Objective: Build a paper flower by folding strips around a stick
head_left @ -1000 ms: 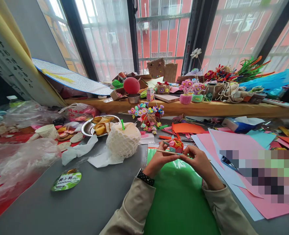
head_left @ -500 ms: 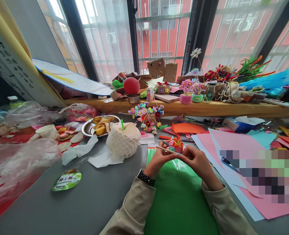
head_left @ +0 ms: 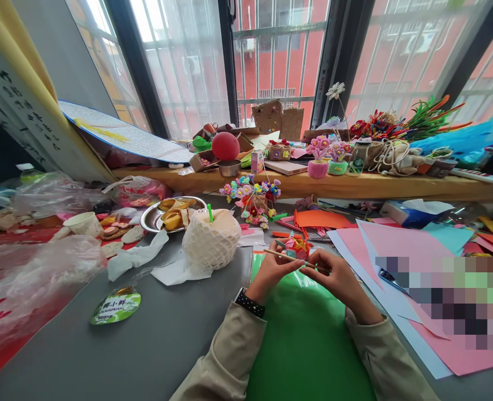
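Both of my hands are over the green sheet [head_left: 308, 334], with fingertips nearly meeting. A thin wooden stick [head_left: 280, 255] slants across them. My left hand [head_left: 269, 275] is closed around the stick's left part, with a dark band on its wrist. My right hand [head_left: 338, 275] pinches the stick's right part between thumb and fingers. Just behind the fingers is a small folded-paper piece [head_left: 298, 247] in pink, orange, yellow and teal, partly hidden by the hands. I cannot tell whether the fingers touch it.
A coconut in foam net [head_left: 210, 239] with a green straw stands left, near a metal bowl [head_left: 150, 218] with peels. Colourful flowers [head_left: 252, 195] stand behind. Pink paper [head_left: 413, 245] and a phone [head_left: 391, 280] lie right. A crowded windowsill [head_left: 288, 186] runs behind.
My right hand's fingers have shifted slightly around the stick, and the thumb tips sit a little differently. The whole view has moved marginally; other things stay in place.
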{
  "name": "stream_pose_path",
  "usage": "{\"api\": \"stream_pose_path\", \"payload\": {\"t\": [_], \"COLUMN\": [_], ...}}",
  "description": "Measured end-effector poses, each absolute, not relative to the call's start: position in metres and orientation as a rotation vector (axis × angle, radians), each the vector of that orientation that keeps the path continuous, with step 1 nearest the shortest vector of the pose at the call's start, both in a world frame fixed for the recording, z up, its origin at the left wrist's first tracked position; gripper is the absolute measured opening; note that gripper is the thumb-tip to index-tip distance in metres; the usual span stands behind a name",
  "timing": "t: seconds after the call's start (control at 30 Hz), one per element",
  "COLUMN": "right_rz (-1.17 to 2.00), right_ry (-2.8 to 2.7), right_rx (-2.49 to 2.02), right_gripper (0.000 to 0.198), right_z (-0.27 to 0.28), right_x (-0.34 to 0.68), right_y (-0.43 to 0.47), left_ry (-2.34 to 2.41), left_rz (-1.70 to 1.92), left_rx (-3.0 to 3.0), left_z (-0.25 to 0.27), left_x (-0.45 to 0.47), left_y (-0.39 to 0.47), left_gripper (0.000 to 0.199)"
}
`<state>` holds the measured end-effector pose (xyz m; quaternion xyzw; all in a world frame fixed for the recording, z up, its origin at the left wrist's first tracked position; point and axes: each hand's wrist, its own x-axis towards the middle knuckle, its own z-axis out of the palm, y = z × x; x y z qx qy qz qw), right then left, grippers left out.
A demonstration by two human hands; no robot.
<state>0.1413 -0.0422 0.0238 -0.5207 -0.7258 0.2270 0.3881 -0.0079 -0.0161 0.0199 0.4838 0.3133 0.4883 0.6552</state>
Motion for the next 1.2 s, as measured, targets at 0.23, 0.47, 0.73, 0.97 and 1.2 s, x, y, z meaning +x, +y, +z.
{"api": "stream_pose_path", "payload": {"t": [0.23, 0.47, 0.73, 0.97, 1.2], "right_rz": [0.501, 0.440, 0.419, 0.535, 0.548], "right_ry": [-1.813, -1.832, -1.774, -1.750, -1.741], "right_rx": [-1.332, -1.323, -1.317, -1.317, -1.326], "right_gripper": [0.031, 0.033, 0.031, 0.033, 0.034], "right_z": [0.027, 0.025, 0.025, 0.025, 0.026], "right_x": [0.140, 0.141, 0.142, 0.142, 0.141], "right_y": [-0.044, -0.044, -0.044, -0.043, -0.043], "left_ry": [0.709, 0.581, 0.501, 0.492, 0.509], "left_rz": [1.083, 1.026, 1.057, 1.009, 1.073], "left_rx": [1.154, 1.042, 0.917, 0.980, 0.993], "left_z": [0.015, 0.023, 0.026, 0.026, 0.028], "left_x": [-0.011, -0.012, -0.011, -0.011, -0.009], "left_y": [-0.013, -0.020, -0.022, -0.021, -0.026], "left_gripper": [0.048, 0.038, 0.033, 0.039, 0.038]}}
